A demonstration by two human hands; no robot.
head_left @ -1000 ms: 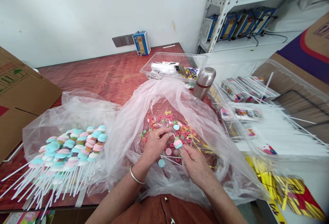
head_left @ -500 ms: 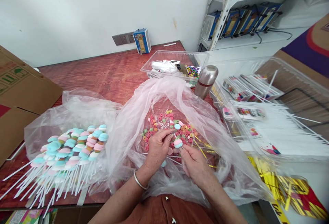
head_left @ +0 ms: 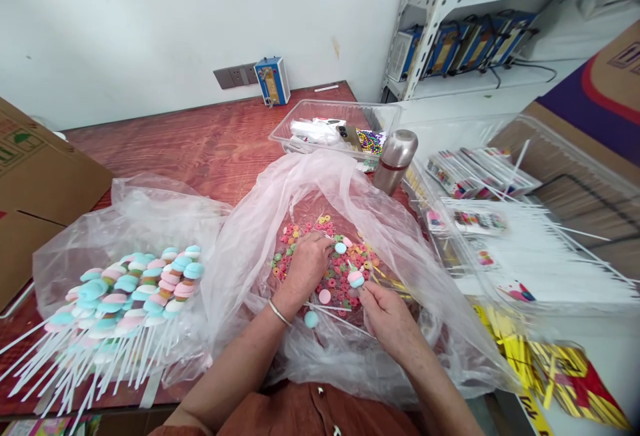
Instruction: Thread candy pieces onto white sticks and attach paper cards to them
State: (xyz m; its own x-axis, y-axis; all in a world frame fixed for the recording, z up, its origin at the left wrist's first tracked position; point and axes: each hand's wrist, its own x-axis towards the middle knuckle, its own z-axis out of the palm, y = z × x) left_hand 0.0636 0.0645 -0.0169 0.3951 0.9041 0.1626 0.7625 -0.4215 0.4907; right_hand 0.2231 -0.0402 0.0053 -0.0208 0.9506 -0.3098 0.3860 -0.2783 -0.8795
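Right fingers (head_left: pixel 367 291) pinch the candy (head_left: pixel 355 279) at its lower edge, over loose rings (head_left: pixel 341 269). Left hand (head_left: pixel 311 263) is at the rings, fingertips hidden, can't tell grasp. Candy likely light, squashy, easily dented; hold low, lightly.

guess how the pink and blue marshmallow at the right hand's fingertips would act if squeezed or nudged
The pink and blue marshmallow looks puffy, so it is probably light and would dent under a hard pinch. Its matte surface suggests it should not be very slippery. With that rounded edge, it might roll a little if pushed while loose.
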